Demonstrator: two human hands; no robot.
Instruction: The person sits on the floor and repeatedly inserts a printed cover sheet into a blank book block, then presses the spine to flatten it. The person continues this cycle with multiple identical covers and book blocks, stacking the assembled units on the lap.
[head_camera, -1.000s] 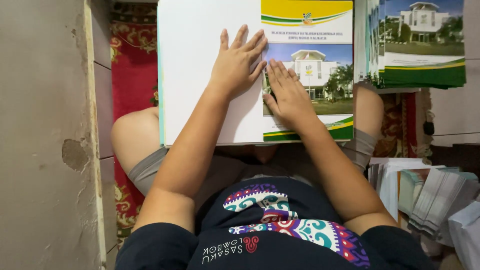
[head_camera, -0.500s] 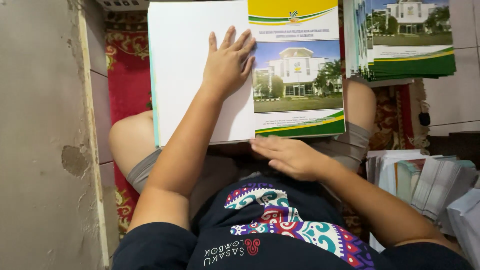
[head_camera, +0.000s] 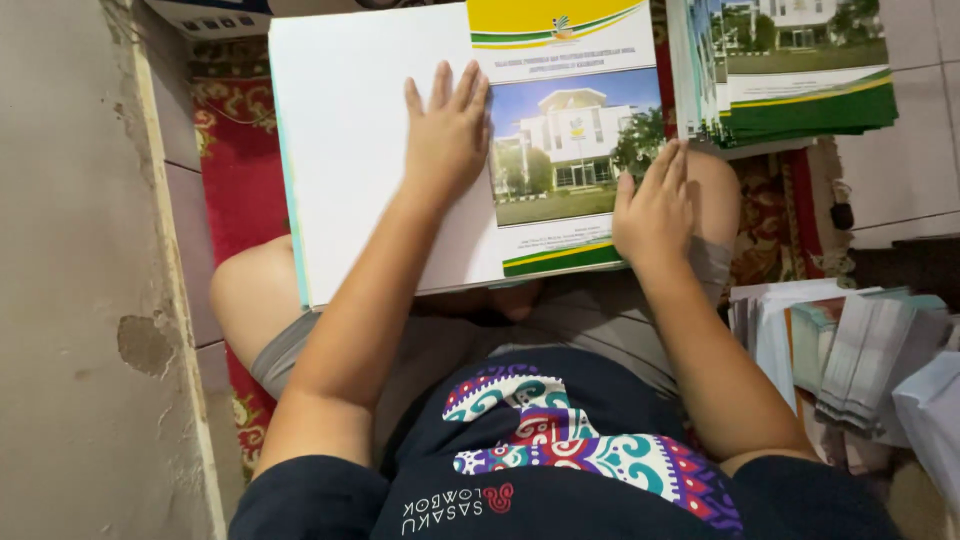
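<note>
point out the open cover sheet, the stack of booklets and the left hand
cover sheet (head_camera: 350, 150), head view, blank white half
booklet stack (head_camera: 800, 90), head view, top cover
left hand (head_camera: 447, 140), head view, back of hand

Home floor used as a print-finishing spot: red patterned rug (head_camera: 235, 190) at left, pale floor tiles (head_camera: 915, 150) upper right, stacked printed booklets (head_camera: 790, 70) top right, loose paper bundles (head_camera: 850, 350) lower right, plastered wall (head_camera: 70, 270) far left.

Floor (head_camera: 920, 140): pale tiles, bare at the right edge.
Rug (head_camera: 235, 180): red patterned, lying on the floor along the grey wall at left.
Stack of booklets (head_camera: 800, 80): green-edged, at the top right.
Pile of papers (head_camera: 850, 350): at the right edge, lower down.
</note>
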